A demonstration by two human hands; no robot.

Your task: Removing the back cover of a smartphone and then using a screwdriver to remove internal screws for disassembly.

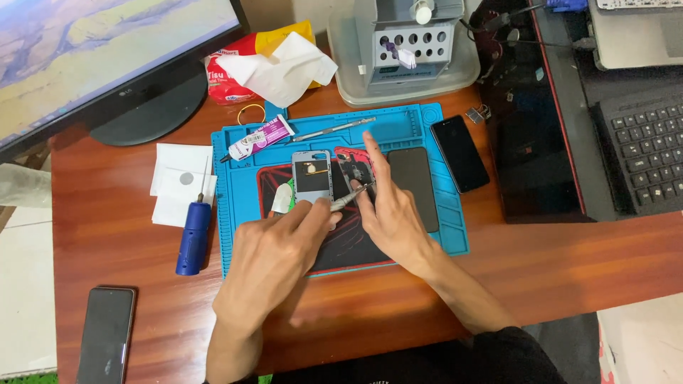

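Working over a blue repair mat [448, 213] on a reddish wooden desk [569, 263], with both hands meeting at the mat's middle. Left hand [274, 252] curled shut around a slim metal tool [350, 198], probably tweezers though too small to tell, tip angled up and right toward an opened phone body [353, 169] showing red and dark internals. Right hand [391, 210] flat and spread, forefinger stretched along that phone body, seemingly pinning it so the tool tip can bear on it without sliding; nothing gripped. Just left of the phone body, a grey phone frame [312, 176] lying flat, parted from it and set aside within reach. To the right, a dark panel [415, 186] on the mat and a black phone [460, 153] straddling the mat's edge. Along the mat's top, a glue tube [260, 139] and a thin metal pry tool [334, 129], laid clear of the working spot. Off the mat at left, a blue-handled screwdriver [194, 227] beside white paper squares [178, 181]; another phone [105, 334] near the desk's front corner.
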